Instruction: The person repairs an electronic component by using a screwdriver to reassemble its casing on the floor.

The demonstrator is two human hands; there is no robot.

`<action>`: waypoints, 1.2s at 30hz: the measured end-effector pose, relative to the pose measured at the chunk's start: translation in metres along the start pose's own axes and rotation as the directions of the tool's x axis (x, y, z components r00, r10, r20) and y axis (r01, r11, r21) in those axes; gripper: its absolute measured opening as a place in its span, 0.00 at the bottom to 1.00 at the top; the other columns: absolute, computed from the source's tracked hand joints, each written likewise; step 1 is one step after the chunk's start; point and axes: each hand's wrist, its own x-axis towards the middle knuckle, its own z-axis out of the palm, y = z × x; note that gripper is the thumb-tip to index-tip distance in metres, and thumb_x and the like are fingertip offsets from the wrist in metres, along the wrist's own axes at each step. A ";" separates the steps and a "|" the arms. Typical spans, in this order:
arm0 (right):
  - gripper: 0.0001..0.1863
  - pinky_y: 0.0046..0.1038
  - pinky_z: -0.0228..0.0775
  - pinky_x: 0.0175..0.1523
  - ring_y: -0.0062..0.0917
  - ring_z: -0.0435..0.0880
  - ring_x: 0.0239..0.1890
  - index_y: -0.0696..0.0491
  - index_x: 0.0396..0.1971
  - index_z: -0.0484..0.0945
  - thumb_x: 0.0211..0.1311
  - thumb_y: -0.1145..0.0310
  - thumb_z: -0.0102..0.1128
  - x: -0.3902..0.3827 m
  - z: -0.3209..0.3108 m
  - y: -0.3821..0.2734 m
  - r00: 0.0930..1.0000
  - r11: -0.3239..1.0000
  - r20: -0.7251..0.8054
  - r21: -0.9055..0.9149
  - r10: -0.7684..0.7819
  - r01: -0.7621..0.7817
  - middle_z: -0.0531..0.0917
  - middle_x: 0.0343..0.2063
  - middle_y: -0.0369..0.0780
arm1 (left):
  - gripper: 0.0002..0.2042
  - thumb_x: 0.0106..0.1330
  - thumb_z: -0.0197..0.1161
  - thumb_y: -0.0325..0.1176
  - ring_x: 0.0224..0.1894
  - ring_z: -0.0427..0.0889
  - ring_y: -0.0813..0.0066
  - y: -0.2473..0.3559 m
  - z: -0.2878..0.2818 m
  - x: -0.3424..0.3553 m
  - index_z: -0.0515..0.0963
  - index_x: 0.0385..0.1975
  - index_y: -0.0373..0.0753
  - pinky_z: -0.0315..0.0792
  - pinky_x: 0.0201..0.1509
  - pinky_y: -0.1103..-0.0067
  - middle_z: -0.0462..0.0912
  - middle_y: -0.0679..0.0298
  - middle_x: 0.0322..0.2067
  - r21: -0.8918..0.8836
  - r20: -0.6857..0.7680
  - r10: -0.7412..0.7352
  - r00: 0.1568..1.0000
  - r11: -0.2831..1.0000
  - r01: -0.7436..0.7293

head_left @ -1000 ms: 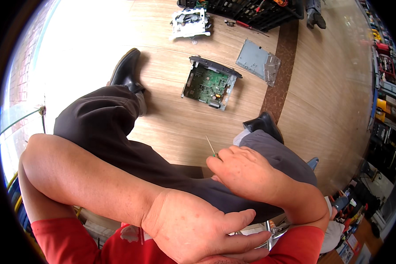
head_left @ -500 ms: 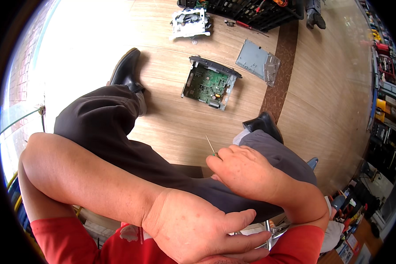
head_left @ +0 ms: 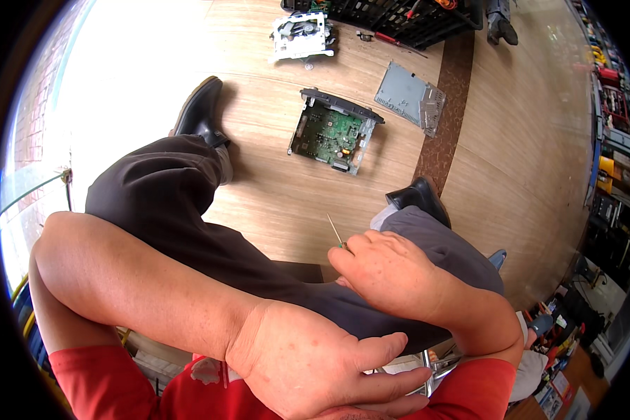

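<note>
My right hand point(head_left: 385, 269) is closed round a thin-shafted screwdriver point(head_left: 334, 225), its green handle mostly hidden in the fingers, above my right thigh. My left hand point(head_left: 308, 357) is low in the picture near my red shirt, back up, fingers apart and holding nothing visible; the fingertips are partly hidden. On the wood-look floor between my booted feet lies an opened electronic unit point(head_left: 332, 133) with a green board and black front. A grey metal cover point(head_left: 399, 91), with a perforated piece at its right edge, lies beside it; a white-framed mechanism point(head_left: 302, 35) sits farther back.
A black plastic crate point(head_left: 385, 17) with wires stands at the back, a red screwdriver point(head_left: 388, 40) beside it. A dark shoe point(head_left: 502, 29) is at top right. Crowded shelving point(head_left: 612, 161) lines the right; a bright glass edge point(head_left: 35, 196) is on the left.
</note>
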 end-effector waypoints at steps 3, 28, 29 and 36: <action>0.13 0.42 0.76 0.51 0.43 0.84 0.45 0.54 0.40 0.76 0.66 0.61 0.66 0.000 0.000 0.000 1.000 1.000 -0.002 0.004 0.003 -0.003 0.82 0.36 0.46 | 0.23 0.66 0.55 0.41 0.65 0.78 0.55 -0.001 -0.006 0.001 0.81 0.57 0.35 0.72 0.63 0.54 0.82 0.56 0.61 -0.001 0.016 0.004 1.000 1.000 -0.004; 0.07 0.42 0.79 0.48 0.43 0.87 0.44 0.53 0.37 0.80 0.62 0.70 0.58 -0.001 0.000 0.002 1.000 1.000 -0.003 -0.019 -0.020 0.020 0.84 0.37 0.48 | 0.23 0.66 0.55 0.41 0.66 0.78 0.54 -0.019 -0.038 0.013 0.82 0.55 0.34 0.72 0.63 0.53 0.81 0.58 0.61 -0.075 0.236 0.099 0.967 0.994 -0.083; 0.07 0.42 0.79 0.48 0.43 0.87 0.44 0.53 0.37 0.80 0.62 0.70 0.58 -0.001 0.000 0.002 1.000 1.000 -0.004 -0.019 -0.020 0.020 0.84 0.37 0.48 | 0.23 0.66 0.55 0.41 0.66 0.78 0.54 -0.017 -0.034 0.012 0.82 0.55 0.34 0.72 0.63 0.53 0.81 0.58 0.61 -0.077 0.235 0.099 0.967 0.994 -0.083; 0.07 0.42 0.80 0.48 0.42 0.87 0.44 0.55 0.37 0.79 0.62 0.69 0.58 -0.001 0.000 0.001 1.000 0.999 -0.013 -0.021 -0.024 0.024 0.84 0.37 0.48 | 0.23 0.66 0.54 0.42 0.66 0.78 0.53 -0.001 0.005 -0.001 0.82 0.55 0.34 0.74 0.62 0.53 0.81 0.57 0.61 0.079 -0.039 0.024 0.999 0.997 -0.021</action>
